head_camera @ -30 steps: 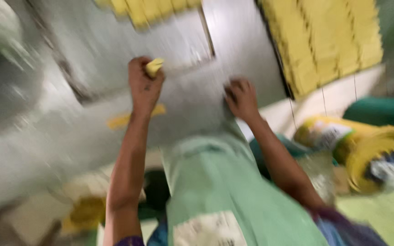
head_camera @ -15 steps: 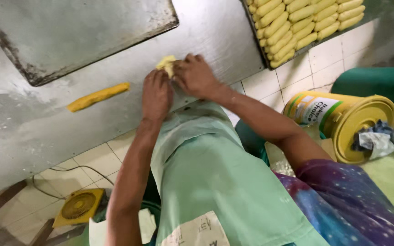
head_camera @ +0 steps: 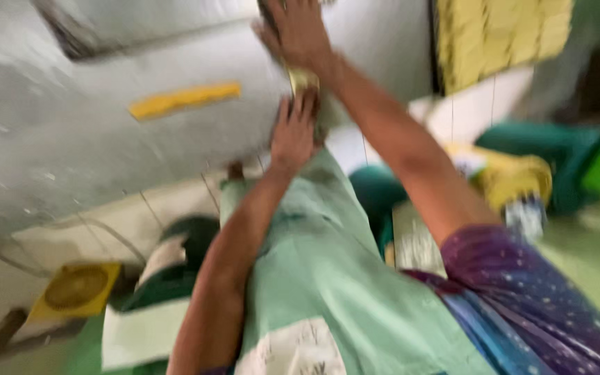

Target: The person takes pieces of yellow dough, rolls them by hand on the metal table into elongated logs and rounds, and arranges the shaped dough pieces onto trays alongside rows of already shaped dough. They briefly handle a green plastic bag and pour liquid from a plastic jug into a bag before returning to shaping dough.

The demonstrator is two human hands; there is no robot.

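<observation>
The view is blurred by motion. My left hand (head_camera: 293, 132) rests at the near edge of a grey metal worktable (head_camera: 50, 153), fingers touching a small yellow dough piece (head_camera: 304, 79). My right hand (head_camera: 298, 31) lies flat over that piece from above, reaching further onto the table. A long yellow dough strip (head_camera: 183, 100) lies on the table to the left of both hands. A tray of yellow dough strips (head_camera: 501, 38) stands at the upper right. I wear a light green apron (head_camera: 328, 278).
A yellow tub (head_camera: 515, 177) stands on the floor at right beside a green container (head_camera: 543, 149). A small yellow fan (head_camera: 74, 288) and a cable lie on the tiled floor at lower left. A dark-edged metal tray (head_camera: 105, 28) sits at the table's far left.
The camera has swung. My right hand moved forward over the dough piece while my left hand slid back toward the table's edge. The dough piece stays between them.
</observation>
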